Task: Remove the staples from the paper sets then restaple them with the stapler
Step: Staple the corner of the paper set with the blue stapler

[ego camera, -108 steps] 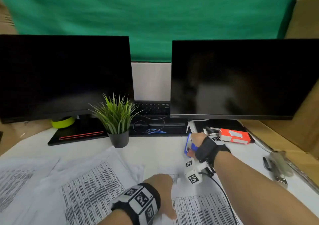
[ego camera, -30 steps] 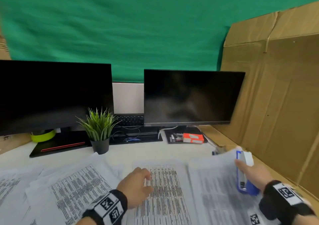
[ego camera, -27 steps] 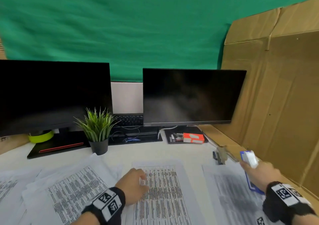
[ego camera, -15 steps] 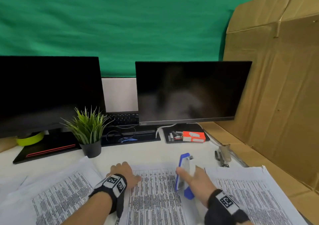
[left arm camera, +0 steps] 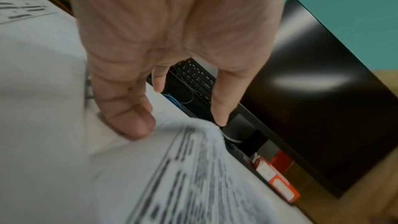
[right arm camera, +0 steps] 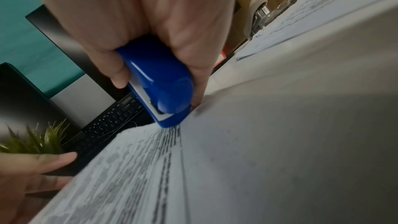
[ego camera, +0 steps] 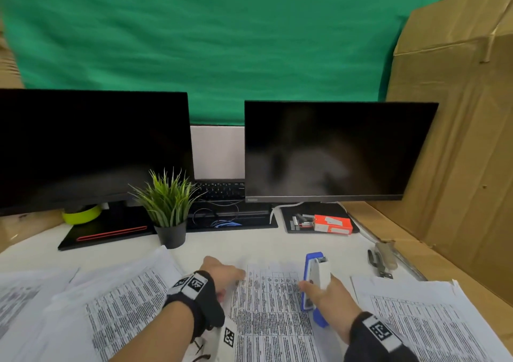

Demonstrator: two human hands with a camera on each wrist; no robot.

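Observation:
My right hand (ego camera: pixel 319 288) grips a blue and white stapler (ego camera: pixel 316 271), nose pointing away, over the upper right part of the middle paper set (ego camera: pixel 272 311). In the right wrist view my fingers curl round the stapler (right arm camera: pixel 159 81), whose front end touches the printed sheet (right arm camera: pixel 237 159). My left hand (ego camera: pixel 231 274) lies flat on the top left corner of that set. The left wrist view is blurred; the thumb (left arm camera: pixel 131 122) presses the paper (left arm camera: pixel 172 176) and a finger reaches its far edge.
Another paper set (ego camera: pixel 416 323) lies to the right and more sheets (ego camera: pixel 111 309) to the left. A staple remover (ego camera: pixel 381 259) lies by the cardboard wall. An orange staple box (ego camera: pixel 331 224), a potted plant (ego camera: pixel 169 209) and two dark monitors stand behind.
My right hand brought the stapler from the right-hand paper set leftwards onto the middle set. My left hand slid up to that set's top left corner.

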